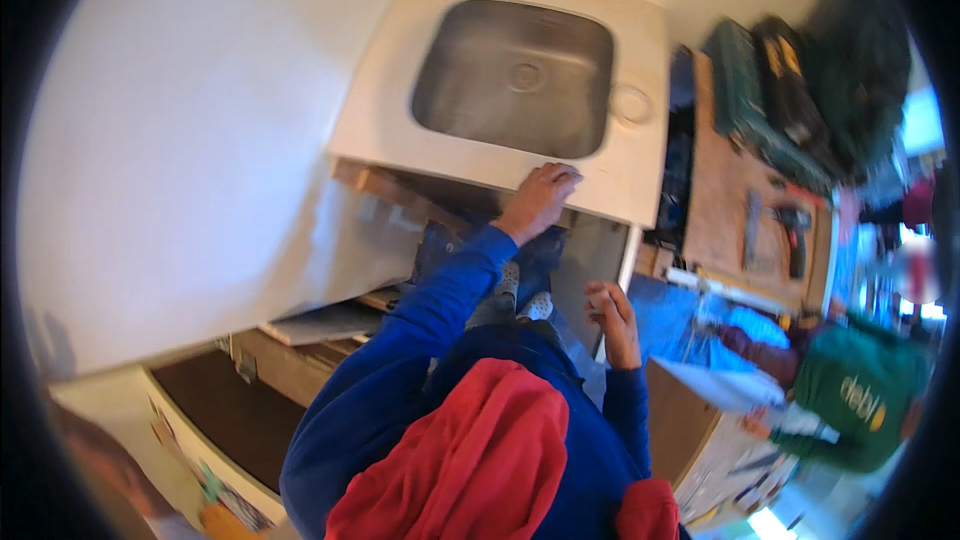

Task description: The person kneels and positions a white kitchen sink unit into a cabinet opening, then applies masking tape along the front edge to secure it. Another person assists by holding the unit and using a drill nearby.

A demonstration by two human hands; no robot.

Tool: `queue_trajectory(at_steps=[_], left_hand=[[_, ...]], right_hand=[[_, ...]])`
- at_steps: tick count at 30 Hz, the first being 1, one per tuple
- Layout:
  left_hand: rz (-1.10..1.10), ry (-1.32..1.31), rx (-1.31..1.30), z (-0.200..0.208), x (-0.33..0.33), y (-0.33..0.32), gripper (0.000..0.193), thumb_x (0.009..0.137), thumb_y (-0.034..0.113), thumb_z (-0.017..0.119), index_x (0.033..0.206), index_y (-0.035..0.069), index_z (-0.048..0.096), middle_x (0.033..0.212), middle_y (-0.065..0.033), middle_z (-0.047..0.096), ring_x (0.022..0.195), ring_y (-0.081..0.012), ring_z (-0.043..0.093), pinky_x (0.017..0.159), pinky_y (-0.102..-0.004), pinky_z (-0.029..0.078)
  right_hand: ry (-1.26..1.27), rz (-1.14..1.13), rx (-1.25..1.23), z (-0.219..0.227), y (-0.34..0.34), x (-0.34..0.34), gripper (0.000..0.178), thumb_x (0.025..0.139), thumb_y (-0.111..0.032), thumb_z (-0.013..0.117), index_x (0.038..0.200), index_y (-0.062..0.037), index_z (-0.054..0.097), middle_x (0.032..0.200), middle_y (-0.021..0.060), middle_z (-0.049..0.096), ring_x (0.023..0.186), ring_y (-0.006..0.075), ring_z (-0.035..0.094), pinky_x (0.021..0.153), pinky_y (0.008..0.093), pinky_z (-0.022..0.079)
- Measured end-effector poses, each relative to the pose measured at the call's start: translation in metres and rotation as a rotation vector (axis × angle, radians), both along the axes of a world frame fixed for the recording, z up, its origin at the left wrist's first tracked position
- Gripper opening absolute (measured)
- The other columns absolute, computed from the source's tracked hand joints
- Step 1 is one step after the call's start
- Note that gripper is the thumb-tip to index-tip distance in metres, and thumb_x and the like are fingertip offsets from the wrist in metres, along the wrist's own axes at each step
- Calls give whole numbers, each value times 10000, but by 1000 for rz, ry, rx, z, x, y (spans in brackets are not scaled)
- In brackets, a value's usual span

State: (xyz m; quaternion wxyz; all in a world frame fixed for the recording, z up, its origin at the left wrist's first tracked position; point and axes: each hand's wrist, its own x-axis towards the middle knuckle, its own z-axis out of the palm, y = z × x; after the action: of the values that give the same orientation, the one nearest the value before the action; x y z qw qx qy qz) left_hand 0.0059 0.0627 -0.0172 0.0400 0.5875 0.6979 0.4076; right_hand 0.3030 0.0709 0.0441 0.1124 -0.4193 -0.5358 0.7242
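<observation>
A white countertop with a grey inset sink stands in front of me on a cabinet base. My left hand rests on the countertop's front edge, its fingers lying over the top surface. Lower and to the right, my right hand hangs in front of the cabinet's open side, apart from the countertop. Its fingers are curled in, and what they may hold is too blurred to make out. To the right of the sink, a pale round ring shape shows on the countertop.
A wooden bench on the right bears a cordless drill and dark tool cases. A person in a green shirt works beyond it. At lower left is an open cabinet; a white wall rises on the left.
</observation>
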Motion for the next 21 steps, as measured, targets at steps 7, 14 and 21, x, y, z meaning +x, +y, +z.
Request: queue_trajectory(at_steps=[7, 14, 21], left_hand=[[922, -677, 233, -13, -27, -122, 235, 1041, 137, 623, 1251, 33, 644, 1165, -129, 683, 1089, -267, 654, 955, -369, 521], [1040, -712, 399, -51, -82, -149, 372, 1028, 271, 680, 1221, -40, 611, 1147, -164, 692, 1008, -238, 661, 902, -359, 537], [966, -972, 299, -60, -55, -111, 421, 1004, 414, 726, 914, 11, 646, 782, -51, 654, 762, -136, 607, 712, -300, 501]], right_hand=[[-44, 109, -31, -20, -14, -27, 300, 1051, -259, 593, 1263, -57, 661, 1204, 47, 669, 1070, 154, 635, 896, 291, 513], [91, 52, -283, -9, -10, -66, 351, 1057, -153, 510, 1364, -11, 606, 1256, 100, 663, 1162, 208, 643, 1046, 352, 503], [159, 152, -304, 5, -4, -88, 403, 1062, -121, 445, 1429, -3, 563, 1320, 116, 641, 1202, 223, 632, 1070, 361, 491]])
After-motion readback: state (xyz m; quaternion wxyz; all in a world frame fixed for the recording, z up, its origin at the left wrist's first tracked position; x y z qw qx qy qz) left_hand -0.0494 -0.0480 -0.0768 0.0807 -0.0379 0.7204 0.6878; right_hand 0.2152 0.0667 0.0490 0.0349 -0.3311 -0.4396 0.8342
